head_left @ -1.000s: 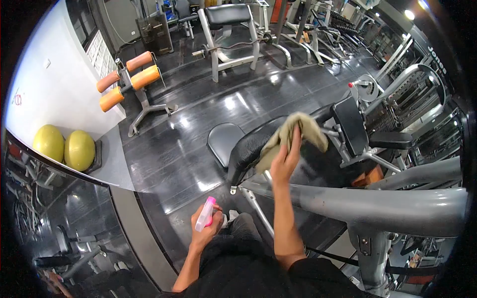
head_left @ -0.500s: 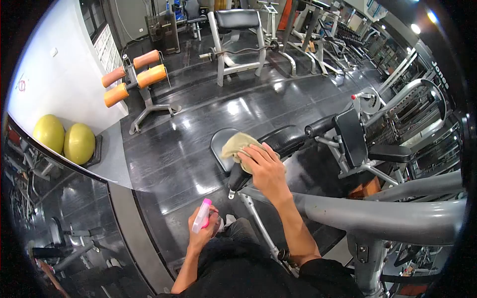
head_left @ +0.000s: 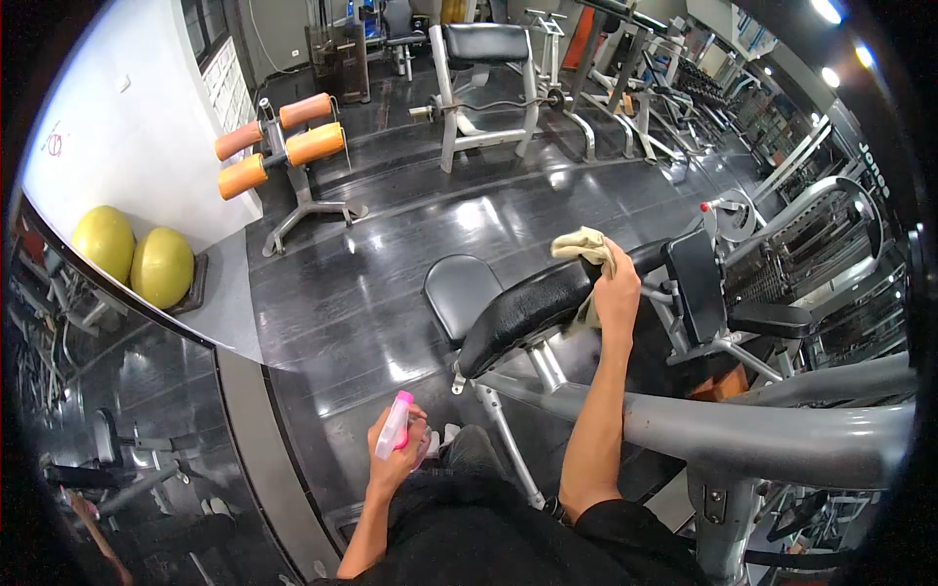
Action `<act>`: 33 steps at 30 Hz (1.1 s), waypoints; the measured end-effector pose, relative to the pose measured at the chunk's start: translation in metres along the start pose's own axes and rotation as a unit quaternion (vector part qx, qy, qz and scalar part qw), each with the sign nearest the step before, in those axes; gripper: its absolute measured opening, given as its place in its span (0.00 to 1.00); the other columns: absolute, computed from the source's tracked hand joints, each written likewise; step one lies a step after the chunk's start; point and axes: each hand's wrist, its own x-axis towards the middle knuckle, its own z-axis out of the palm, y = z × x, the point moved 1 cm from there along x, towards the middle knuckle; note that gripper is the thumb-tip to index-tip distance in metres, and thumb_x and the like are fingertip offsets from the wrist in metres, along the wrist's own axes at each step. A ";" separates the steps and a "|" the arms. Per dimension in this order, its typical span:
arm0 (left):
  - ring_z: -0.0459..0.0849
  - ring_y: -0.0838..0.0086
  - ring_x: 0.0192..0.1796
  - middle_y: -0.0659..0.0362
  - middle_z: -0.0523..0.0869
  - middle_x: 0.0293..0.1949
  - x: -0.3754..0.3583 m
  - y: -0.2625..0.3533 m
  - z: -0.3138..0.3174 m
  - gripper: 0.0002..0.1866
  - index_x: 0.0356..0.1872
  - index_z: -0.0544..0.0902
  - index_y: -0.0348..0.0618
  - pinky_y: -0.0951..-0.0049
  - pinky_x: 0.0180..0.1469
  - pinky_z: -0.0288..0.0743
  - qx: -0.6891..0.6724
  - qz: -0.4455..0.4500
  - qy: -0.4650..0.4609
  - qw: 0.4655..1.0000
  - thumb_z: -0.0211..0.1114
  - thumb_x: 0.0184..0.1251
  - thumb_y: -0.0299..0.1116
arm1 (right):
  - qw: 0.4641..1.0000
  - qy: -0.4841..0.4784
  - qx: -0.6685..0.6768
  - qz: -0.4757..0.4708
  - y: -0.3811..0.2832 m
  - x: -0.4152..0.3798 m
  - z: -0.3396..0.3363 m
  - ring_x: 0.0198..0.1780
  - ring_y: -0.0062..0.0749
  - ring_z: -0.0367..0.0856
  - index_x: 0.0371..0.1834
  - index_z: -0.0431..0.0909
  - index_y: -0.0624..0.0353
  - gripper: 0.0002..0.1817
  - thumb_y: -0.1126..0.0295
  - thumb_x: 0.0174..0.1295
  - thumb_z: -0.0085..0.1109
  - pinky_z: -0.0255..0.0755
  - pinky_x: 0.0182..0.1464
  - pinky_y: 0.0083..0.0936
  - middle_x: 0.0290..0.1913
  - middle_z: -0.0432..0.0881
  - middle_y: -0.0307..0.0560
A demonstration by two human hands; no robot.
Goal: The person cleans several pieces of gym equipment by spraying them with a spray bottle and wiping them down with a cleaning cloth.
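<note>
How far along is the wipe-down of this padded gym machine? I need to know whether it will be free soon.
Partly done, as far as one can judge. The long black back pad looks glossy, though wiped or not cannot be told. In hand: the right hand presses the cloth at the pad's far end, while the left hand holds the spray bottle low. The round seat pad is not being touched.

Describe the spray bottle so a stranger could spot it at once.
Start at the long black padded bench in the middle of the gym floor and drop toward the bottom of the view. There the left hand holds a small spray bottle, the only pale thing with a bright pink top.
</note>
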 end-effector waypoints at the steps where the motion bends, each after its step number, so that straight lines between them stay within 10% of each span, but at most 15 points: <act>1: 0.81 0.83 0.30 0.62 0.83 0.32 0.000 0.001 0.000 0.06 0.40 0.79 0.36 0.80 0.34 0.73 0.007 0.007 0.003 1.000 0.64 0.63 0.22 | 1.000 -0.001 0.000 -0.003 -0.001 -0.003 0.001 0.58 0.48 0.76 0.57 0.77 0.52 0.24 0.84 0.57 0.49 0.69 0.63 0.40 0.56 0.78 0.47; 9: 0.80 0.84 0.29 0.62 0.83 0.31 0.008 0.004 0.015 0.05 0.39 0.79 0.37 0.81 0.33 0.73 -0.022 -0.026 -0.026 0.999 0.64 0.63 0.22 | 0.943 -0.091 -0.025 -0.319 -0.047 -0.066 -0.001 0.57 0.42 0.76 0.53 0.80 0.49 0.27 0.85 0.49 0.54 0.62 0.70 0.45 0.51 0.78 0.43; 17: 0.78 0.85 0.27 0.63 0.82 0.27 0.020 0.009 0.026 0.05 0.39 0.80 0.37 0.81 0.30 0.71 0.000 -0.008 -0.039 0.999 0.64 0.63 0.22 | 1.000 0.016 -0.002 -0.025 -0.017 -0.028 -0.004 0.59 0.47 0.75 0.59 0.77 0.52 0.27 0.87 0.55 0.52 0.70 0.60 0.40 0.57 0.77 0.48; 27: 0.78 0.85 0.26 0.63 0.81 0.26 0.025 0.015 0.032 0.06 0.41 0.79 0.36 0.82 0.28 0.70 -0.016 -0.024 -0.045 0.999 0.64 0.63 0.22 | 0.953 -0.118 0.020 -0.278 -0.036 -0.059 -0.013 0.62 0.49 0.74 0.55 0.80 0.52 0.26 0.85 0.52 0.54 0.64 0.69 0.41 0.54 0.78 0.49; 33: 0.78 0.84 0.28 0.63 0.82 0.29 0.036 0.020 0.039 0.06 0.41 0.79 0.36 0.81 0.31 0.72 -0.011 -0.026 -0.050 0.998 0.64 0.63 0.22 | 0.998 -0.013 -0.011 -0.063 -0.033 -0.047 -0.008 0.64 0.51 0.71 0.59 0.76 0.51 0.28 0.86 0.53 0.55 0.63 0.69 0.43 0.58 0.76 0.51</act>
